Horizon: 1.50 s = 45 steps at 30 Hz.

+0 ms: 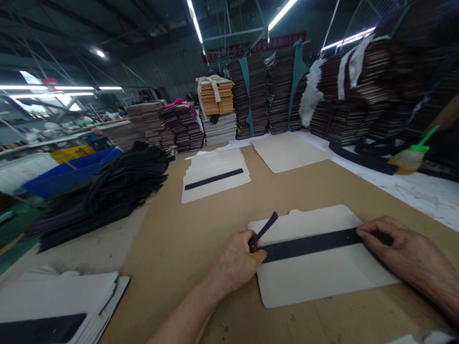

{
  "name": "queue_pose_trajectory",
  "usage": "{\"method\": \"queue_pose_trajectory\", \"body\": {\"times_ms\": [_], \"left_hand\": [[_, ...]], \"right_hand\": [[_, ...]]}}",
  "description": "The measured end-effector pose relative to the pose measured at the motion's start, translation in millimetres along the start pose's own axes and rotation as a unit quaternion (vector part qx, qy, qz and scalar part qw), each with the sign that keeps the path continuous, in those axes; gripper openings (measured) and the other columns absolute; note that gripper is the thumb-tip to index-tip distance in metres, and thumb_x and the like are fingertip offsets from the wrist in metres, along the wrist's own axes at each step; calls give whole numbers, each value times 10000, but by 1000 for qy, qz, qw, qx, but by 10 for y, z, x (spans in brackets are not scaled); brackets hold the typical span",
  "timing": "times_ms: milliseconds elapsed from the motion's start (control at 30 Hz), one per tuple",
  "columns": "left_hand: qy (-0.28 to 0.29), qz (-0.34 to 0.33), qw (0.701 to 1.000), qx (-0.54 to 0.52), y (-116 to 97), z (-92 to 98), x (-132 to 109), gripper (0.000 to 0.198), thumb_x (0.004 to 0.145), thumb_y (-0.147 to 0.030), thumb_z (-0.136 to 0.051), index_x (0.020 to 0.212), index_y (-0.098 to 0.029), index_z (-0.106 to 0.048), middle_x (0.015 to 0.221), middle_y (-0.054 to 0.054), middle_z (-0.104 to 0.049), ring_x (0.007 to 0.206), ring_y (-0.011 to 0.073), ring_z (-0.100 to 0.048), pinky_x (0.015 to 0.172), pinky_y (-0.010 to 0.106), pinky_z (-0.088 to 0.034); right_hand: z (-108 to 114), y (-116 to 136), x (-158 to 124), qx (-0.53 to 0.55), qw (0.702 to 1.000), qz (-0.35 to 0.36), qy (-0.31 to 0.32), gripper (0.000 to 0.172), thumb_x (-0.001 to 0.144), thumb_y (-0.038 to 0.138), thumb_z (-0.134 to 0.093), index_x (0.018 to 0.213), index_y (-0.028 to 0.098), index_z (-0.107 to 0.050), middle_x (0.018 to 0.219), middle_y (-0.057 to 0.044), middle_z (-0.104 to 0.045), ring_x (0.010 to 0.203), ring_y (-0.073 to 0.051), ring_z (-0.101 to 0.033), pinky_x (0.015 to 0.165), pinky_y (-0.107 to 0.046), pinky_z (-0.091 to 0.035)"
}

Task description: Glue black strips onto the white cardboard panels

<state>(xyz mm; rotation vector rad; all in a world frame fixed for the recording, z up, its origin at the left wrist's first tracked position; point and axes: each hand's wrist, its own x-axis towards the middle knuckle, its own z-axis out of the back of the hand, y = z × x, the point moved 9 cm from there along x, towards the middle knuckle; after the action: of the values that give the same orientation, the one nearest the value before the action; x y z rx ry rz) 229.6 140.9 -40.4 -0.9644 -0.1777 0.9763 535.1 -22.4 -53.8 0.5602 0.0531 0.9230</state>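
A cream board panel (322, 282) lies on the brown table in front of me with a long black strip (311, 244) across its middle. My left hand (236, 263) is closed at the strip's left end and pinches a thin black tool or strip end (264, 229) that sticks up at an angle. My right hand (405, 253) rests on the strip's right end, fingers laid flat and pressing it to the panel.
Farther back lie a cream panel with a black strip (215, 180) and a bare panel (289, 152). A black pile (107, 191) sits left, white sheets (57, 301) near left. Tall stacks (287, 95) line the back. A green-capped bottle (412, 157) lies right.
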Motion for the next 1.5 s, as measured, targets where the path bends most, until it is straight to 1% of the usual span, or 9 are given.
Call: {"method": "queue_pose_trajectory", "body": {"times_ms": [267, 500, 833, 1100, 1200, 1267, 1333, 1433, 1500], "left_hand": [[-5, -13, 999, 32, 36, -15, 30, 52, 722, -228, -607, 753, -200, -575, 676, -21, -578, 629, 150, -544, 556, 257, -345], [-20, -16, 998, 62, -42, -4, 7, 47, 731, -176, -594, 737, -200, -553, 662, -19, -576, 621, 145, -545, 556, 256, -331], [-26, -13, 995, 95, -65, 1, 10, 47, 748, -190, -590, 751, -202, -545, 695, -6, -599, 643, 156, -560, 569, 262, -335], [-20, -10, 993, 116, -82, -27, -13, 71, 773, -156, -591, 749, -199, -540, 710, 2, -585, 679, 167, -567, 612, 270, -358], [-38, -35, 989, 137, -115, 8, -15, 87, 775, -157, -617, 850, -188, -585, 835, 29, -617, 792, 192, -599, 687, 282, -403], [-57, -77, 983, 160, -198, 34, -38, 188, 787, -154, -630, 972, -185, -615, 1012, 51, -616, 916, 200, -608, 793, 291, -429], [-53, -113, 973, 192, -284, -1, -77, 254, 819, -135, -600, 1058, -215, -637, 1129, 38, -593, 974, 186, -615, 863, 287, -434], [15, -143, 952, 270, -367, -195, -156, 387, 864, -58, -457, 1082, -297, -669, 1091, -4, -617, 909, 159, -653, 817, 277, -473], [42, -145, 927, 343, -394, -294, -217, 480, 860, -15, -380, 1110, -312, -663, 1055, -1, -632, 882, 177, -669, 772, 300, -509]], "right_hand": [[-21, -25, 6, 2, 1000, -13, 10, 227, 771, 456, -520, 785, 280, -662, 939, -15, -684, 842, -216, -657, 763, -337, -472], [-21, -22, 19, 1, 1000, -6, 3, 213, 767, 432, -529, 774, 276, -674, 909, -18, -682, 807, -212, -657, 712, -325, -478], [-9, 54, 5, 14, 1000, 11, 0, 218, 776, 425, -516, 752, 265, -662, 893, -26, -677, 812, -216, -645, 759, -342, -470], [-21, 57, 9, 21, 999, 26, -14, 203, 785, 410, -523, 762, 262, -660, 871, -8, -666, 786, -207, -642, 735, -343, -486], [-8, 130, -7, 13, 999, 35, -14, 203, 819, 374, -505, 759, 253, -657, 868, -9, -658, 774, -190, -641, 738, -327, -487], [10, 196, -22, -3, 999, 44, -11, 214, 848, 349, -482, 765, 244, -649, 867, -12, -652, 765, -179, -639, 730, -313, -486], [40, 289, -50, -40, 997, 60, -7, 227, 881, 316, -452, 790, 234, -642, 883, -17, -654, 765, -170, -643, 716, -298, -482], [62, 443, -130, -151, 984, 90, 18, 272, 915, 227, -393, 949, 233, -663, 981, -35, -667, 768, -174, -663, 668, -288, -481], [45, 530, -206, -227, 966, 115, 47, 416, 894, 124, -355, 1169, 276, -628, 1062, -39, -661, 728, -170, -677, 606, -279, -478]]}}
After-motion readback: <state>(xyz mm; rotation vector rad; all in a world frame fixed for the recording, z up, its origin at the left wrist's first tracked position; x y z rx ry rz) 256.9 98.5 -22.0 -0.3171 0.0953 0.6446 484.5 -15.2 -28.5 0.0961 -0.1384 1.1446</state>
